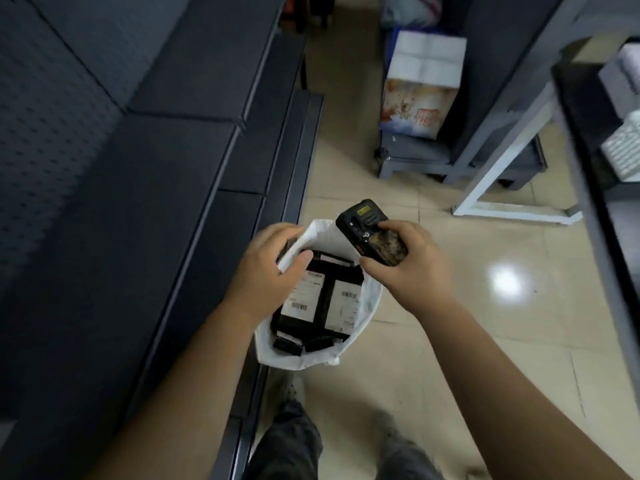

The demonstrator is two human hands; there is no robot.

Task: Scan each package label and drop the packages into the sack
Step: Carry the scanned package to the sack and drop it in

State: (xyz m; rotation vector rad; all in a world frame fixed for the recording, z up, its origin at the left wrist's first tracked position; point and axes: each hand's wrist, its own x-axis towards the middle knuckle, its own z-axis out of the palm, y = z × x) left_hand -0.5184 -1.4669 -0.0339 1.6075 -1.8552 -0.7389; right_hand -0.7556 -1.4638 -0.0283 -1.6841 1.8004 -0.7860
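Left hand (266, 271) gripping sack (367, 306) rim at centre frame, right hand (405, 265) clamped on scanner (370, 233); best kept wide for packages (318, 299).

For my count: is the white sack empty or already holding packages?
Holding packages: black packages with white labels lie inside the white fabric sack.

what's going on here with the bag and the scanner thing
A person stands over a white sack on the tiled floor beside dark shelving. The left hand holds the sack's rim open, thumb inside the edge. The right hand grips a black handheld scanner just above the opening. Several black packages with white barcode labels already lie inside the sack; neither hand holds a package now.
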